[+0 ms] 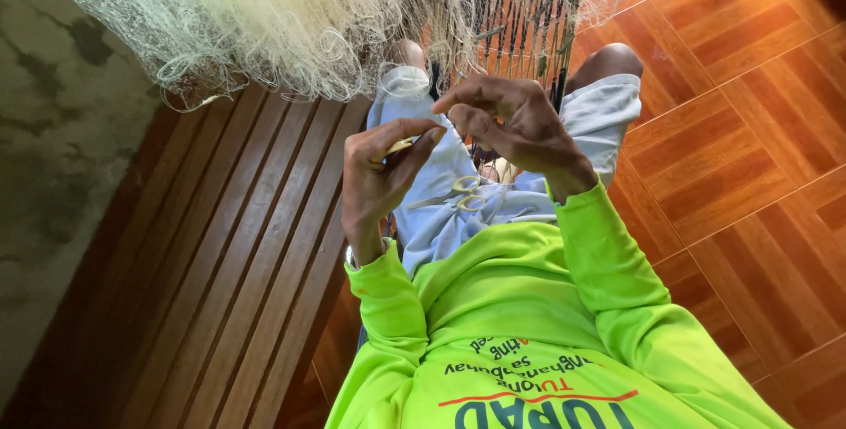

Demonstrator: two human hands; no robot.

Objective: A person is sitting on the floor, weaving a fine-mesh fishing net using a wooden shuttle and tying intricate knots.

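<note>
Just below the pale fishing net (291, 15), which is hanging across the top of the view, a person's two hands are working close together over their lap. The left hand (379, 173) is pinching a small yellowish tool (401, 144) between thumb and forefinger, its other fingers curling in. The right hand (515, 125), just beside it and nearer the net's dark strands (520, 15), is bending its fingers inward; whether they are gripping a thread cannot be told. Yellow-handled scissors (465, 193) are lying on the light shorts (441, 209) below both hands. Bright green sleeves (608, 270) are covering the arms.
</note>
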